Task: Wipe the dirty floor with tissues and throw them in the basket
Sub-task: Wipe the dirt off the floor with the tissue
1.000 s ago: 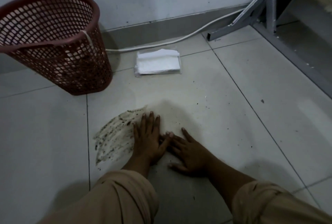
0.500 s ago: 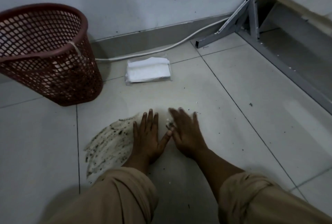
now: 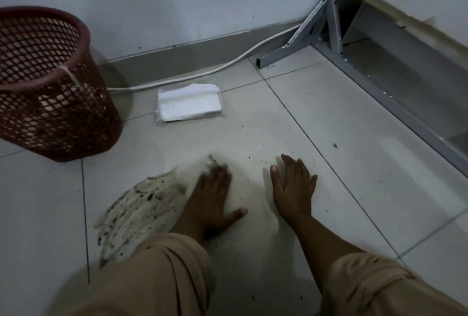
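A soiled white tissue (image 3: pixel 141 212), speckled with dark dirt, lies spread on the pale floor tiles. My left hand (image 3: pixel 210 199) presses on its right part; the fingertips are blurred and curl into the tissue's raised upper edge. My right hand (image 3: pixel 291 186) rests flat on the bare tile to the right, fingers apart and holding nothing. A red mesh basket (image 3: pixel 50 113) stands at the far left by the wall. A pack of clean white tissues (image 3: pixel 190 104) lies between the basket and my hands.
A white cable (image 3: pixel 228 68) runs along the skirting behind the tissue pack. A grey metal bracket (image 3: pixel 304 39) and a long metal rail (image 3: pixel 392 103) occupy the right corner. Small dark specks (image 3: pixel 334 145) dot the tiles near my right hand.
My right hand has slid right, away from my left hand. The left fingers have gone from flat to curling on the tissue. The view has shifted, so the basket sits lower and further left.
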Tool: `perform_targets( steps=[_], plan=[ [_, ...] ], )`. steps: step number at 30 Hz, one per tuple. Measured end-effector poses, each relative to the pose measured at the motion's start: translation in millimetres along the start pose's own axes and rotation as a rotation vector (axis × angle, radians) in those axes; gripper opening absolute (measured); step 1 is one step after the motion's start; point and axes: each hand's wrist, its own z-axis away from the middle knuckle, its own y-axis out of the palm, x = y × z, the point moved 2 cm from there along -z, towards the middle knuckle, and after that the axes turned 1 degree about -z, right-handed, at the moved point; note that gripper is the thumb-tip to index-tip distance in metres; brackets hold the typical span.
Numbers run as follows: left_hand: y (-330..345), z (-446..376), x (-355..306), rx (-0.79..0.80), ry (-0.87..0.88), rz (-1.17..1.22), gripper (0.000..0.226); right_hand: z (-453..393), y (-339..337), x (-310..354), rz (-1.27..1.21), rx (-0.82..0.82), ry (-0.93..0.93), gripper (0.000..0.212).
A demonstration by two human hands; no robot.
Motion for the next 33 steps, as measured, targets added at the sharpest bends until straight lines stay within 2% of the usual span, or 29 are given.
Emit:
perform_targets(
  steps=[3, 5, 6, 9, 10, 14, 17, 19, 22, 23, 25, 30, 31, 33],
  plan=[
    [7.8, 2.7, -30.2, 0.069, 0.401, -0.107, 0.104, -4.7, -4.6, -6.8, 0.007, -0.027, 0.039, 0.056],
    [7.9, -3.9, -45.3, 0.089, 0.521, -0.156, 0.103, -6.1, -4.1, -7.8, 0.011, -0.030, 0.055, 0.057],
    [6.2, -8.4, -49.0, 0.081, 0.512, -0.170, 0.102, -6.3, -3.1, -7.5, 0.010, -0.028, 0.052, 0.057],
    [1.4, -18.9, -43.1, 0.007, 0.285, -0.122, 0.097, -5.2, -1.2, -7.7, 0.008, -0.019, 0.040, 0.057],
    [0.3, -20.8, -40.3, 0.004, 0.259, -0.104, 0.098, -4.7, -1.2, -9.1, 0.011, -0.024, 0.048, 0.057],
    [1.2, -28.7, -46.8, 0.085, 0.567, -0.195, 0.102, -5.4, -4.7, -20.7, 0.062, -0.048, 0.095, 0.056],
    [1.5, -44.9, -53.7, 0.076, 0.554, -0.192, 0.098, -5.4, -1.3, -23.0, 0.094, -0.036, 0.079, 0.055],
    [-2.0, -56.4, -58.4, 0.023, 0.410, -0.189, 0.095, -5.9, 0.2, -23.0, 0.088, -0.045, 0.072, 0.055],
    [-9.8, -70.5, -43.5, -0.095, -0.032, -0.010, 0.093, -7.0, 0.5, -24.1, 0.086, -0.038, 0.058, 0.059],
    [-10.3, -70.9, -35.1, -0.106, -0.101, 0.020, 0.096, -7.3, 0.2, -25.0, 0.093, -0.036, 0.051, 0.060],
    [-8.2, -66.0, -23.2, -0.103, -0.052, -0.015, 0.101, -7.9, -1.5, -28.5, 0.106, -0.040, 0.037, 0.060],
    [-2.2, -61.0, -40.4, 0.030, 0.359, -0.106, 0.100, -7.6, 0.3, -28.6, 0.139, -0.086, -0.009, 0.065],
    [-1.3, -62.8, -47.8, 0.037, 0.383, -0.115, 0.100, -8.2, 2.2, -25.9, 0.139, -0.084, -0.010, 0.065],
    [-2.3, -65.6, -50.7, 0.004, 0.283, -0.093, 0.100, -10.2, 7.6, -17.7, 0.129, -0.060, -0.011, 0.067]
  ],
)
